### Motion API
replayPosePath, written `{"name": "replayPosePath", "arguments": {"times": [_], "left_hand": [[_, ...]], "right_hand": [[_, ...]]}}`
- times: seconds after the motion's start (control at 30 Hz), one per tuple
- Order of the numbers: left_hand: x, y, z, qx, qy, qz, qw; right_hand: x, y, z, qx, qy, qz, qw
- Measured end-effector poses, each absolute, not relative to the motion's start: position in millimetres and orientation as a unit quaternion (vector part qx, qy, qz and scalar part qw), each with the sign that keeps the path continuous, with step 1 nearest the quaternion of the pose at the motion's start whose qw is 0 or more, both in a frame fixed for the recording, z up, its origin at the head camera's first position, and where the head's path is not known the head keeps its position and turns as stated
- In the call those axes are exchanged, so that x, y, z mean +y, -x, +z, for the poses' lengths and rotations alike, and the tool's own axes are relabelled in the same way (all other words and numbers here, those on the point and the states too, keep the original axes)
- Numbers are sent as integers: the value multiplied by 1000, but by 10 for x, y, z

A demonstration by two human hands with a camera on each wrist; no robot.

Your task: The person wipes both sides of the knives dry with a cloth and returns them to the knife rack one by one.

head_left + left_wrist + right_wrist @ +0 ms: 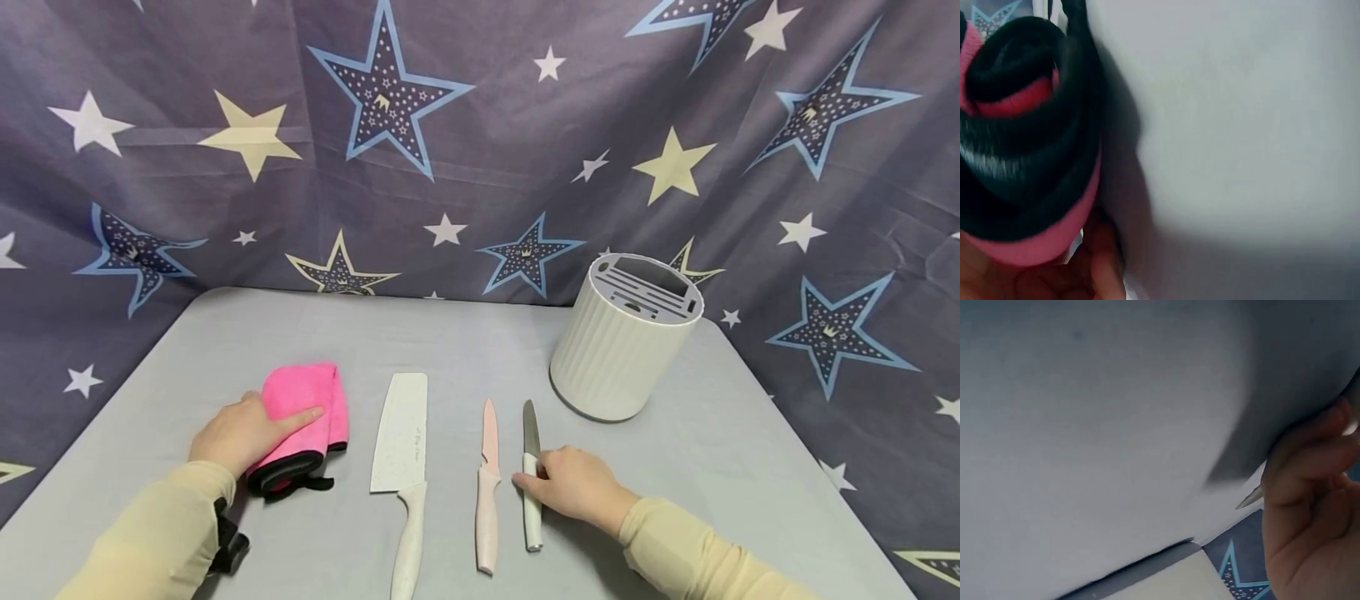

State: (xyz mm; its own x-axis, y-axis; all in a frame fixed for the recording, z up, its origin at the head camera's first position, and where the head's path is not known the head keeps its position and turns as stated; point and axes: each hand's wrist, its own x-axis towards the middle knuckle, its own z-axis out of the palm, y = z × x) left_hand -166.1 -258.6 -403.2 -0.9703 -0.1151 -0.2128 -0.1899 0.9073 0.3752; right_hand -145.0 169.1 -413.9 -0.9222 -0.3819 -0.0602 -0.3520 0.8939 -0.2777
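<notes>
At the left, my left hand (237, 432) grips a folded pink towel (306, 393) with black edging, thumb across its top. In the left wrist view the rolled black edge of the towel (1016, 147) fills the left side, with fingers below it. My right hand (583, 485) pinches the white handle of a small grey-bladed knife (532, 518) lying at the right of the row. Beside it, to the left, lies a pink paring knife (487, 518). A broad white cleaver (401, 433) lies between the paring knife and the towel. All blades point away from me.
A white ribbed knife block (618, 358) with a grey slotted top stands at the back right of the grey table (465, 342). Behind the table hangs a dark curtain (480, 192) printed with stars. A black strap (225, 537) is on the left wrist.
</notes>
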Motion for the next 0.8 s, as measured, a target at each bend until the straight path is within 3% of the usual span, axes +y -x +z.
{"name": "replayPosePath", "arguments": {"times": [0.57,0.67,0.8], "left_hand": [[-2481,1669,-4035,918,103,368,103],[-2448,1661,-4047,905,102,402,91],[-2379,1647,-4032,879,101,458,82]], "right_hand": [[1779,1481,-4128,941,72,-302,134],[1815,1486,-4135,938,56,-317,129],[1859,1497,-4144,939,71,-326,81]]}}
